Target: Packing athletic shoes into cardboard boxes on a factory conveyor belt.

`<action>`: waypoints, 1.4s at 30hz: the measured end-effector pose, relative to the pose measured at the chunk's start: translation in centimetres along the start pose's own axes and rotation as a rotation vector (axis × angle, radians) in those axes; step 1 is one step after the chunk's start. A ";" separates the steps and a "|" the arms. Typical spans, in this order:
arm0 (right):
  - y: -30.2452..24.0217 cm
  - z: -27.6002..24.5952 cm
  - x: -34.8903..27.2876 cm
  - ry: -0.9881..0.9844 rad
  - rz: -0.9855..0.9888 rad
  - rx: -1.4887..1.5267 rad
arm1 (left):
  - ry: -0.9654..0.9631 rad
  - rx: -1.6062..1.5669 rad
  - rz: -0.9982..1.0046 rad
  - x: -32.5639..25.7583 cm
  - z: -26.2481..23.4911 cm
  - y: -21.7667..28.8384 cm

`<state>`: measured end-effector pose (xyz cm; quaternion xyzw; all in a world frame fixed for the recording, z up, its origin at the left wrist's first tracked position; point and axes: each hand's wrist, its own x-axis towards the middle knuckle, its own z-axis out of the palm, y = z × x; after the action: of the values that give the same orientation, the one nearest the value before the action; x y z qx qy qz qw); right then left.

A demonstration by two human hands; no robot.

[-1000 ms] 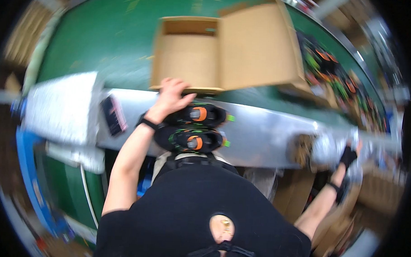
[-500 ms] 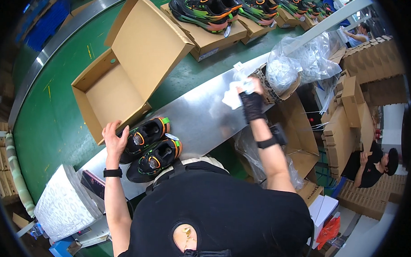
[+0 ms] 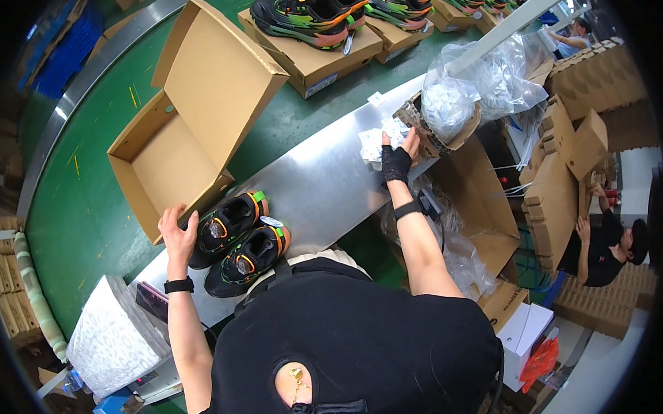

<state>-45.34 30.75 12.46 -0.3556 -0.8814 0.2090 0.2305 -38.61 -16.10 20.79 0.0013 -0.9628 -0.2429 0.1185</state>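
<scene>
A brown cardboard shoe box (image 3: 207,108) stands with its lid up on the green belt. My left hand (image 3: 177,234) grips its near corner at the rim. Close to that hand, a pair of black shoes with orange and green trim (image 3: 245,262) rests on the metal ledge, a small tag on one. My right hand (image 3: 400,160), in a black fingerless glove, lies over a small heap of white sachets (image 3: 371,146) on the ledge. Its thumb and fingers are spread, with sachets between and beside them; the fingertips touch the heap.
A patterned basket (image 3: 422,122) holding a clear bag of white sachets (image 3: 448,109) stands beyond my right hand. Shoes on closed boxes (image 3: 314,64) line the far belt. A stack of white printed sheets (image 3: 111,338) lies left. A co-worker (image 3: 607,246) handles cardboard at right.
My right hand has moved slightly down and left from beside the basket, and its fingers now show spread over the sachets. The left hand stays on the box.
</scene>
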 end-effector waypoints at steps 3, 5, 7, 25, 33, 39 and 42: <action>3.9 1.1 0.9 0.010 -0.084 0.342 | -0.012 -0.013 -0.016 0.3 -0.1 0.0; 4.4 0.5 1.2 0.067 -0.125 0.348 | -0.008 -0.031 -0.028 0.5 -0.1 -0.2; 3.3 -0.3 1.7 0.191 -0.136 0.371 | -0.011 -0.033 -0.013 0.7 0.2 0.0; -3.3 8.4 8.6 -0.460 -1.079 -0.052 | 0.507 -0.170 -0.227 -6.9 -4.9 -0.8; -21.4 -8.0 -8.8 -0.391 -1.394 0.520 | 0.833 0.007 -0.649 -17.3 -13.9 -11.6; -30.1 -4.2 -18.4 -0.911 -1.452 0.334 | 0.563 0.304 -0.828 -24.1 -17.6 -26.9; -31.5 -2.3 -23.1 -1.129 -1.554 0.097 | 0.195 0.385 -1.202 -23.4 -19.6 -25.8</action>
<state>-45.98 -6.26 25.15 0.4909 -0.8421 0.1746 -0.1393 -12.76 -46.65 20.14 0.5846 -0.8052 -0.0883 0.0460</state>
